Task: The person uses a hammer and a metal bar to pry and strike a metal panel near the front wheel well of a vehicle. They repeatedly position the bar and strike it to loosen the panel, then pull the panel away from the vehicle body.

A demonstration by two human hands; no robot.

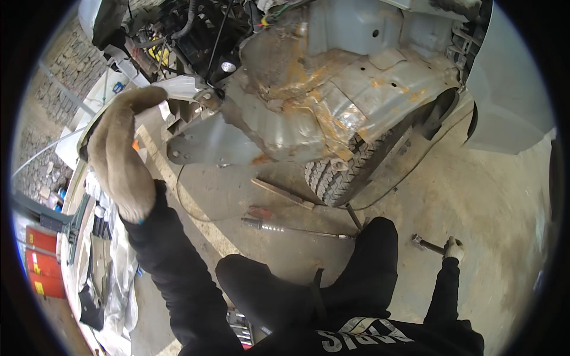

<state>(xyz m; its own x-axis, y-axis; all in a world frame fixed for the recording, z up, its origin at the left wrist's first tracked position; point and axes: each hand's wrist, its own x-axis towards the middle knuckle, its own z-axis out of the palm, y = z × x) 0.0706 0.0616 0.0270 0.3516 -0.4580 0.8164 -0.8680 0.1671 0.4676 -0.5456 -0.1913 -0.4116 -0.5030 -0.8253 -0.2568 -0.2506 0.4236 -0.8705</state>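
Concrete floor (487, 196); hammer (432, 245) in clenched right grip (454, 250), head jutting leftward; left grip (122, 148): hold unclear.

Right hand (453, 249): open room around its hammer (428, 243) above the floor (499, 202), up to the grey panel (510, 83).
Left hand (119, 151): hemmed in by bodywork (279, 121) on its right; whether they touch, I can't tell.
Tire (332, 181): bodywork blocks its far side; a hand could come in from nearer the knees (380, 237).
Stick (282, 193) and long metal tool (297, 229): 2 obstacles lying on the floor, passable from above.
Cable (427, 155): curves across the floor right of the tire.
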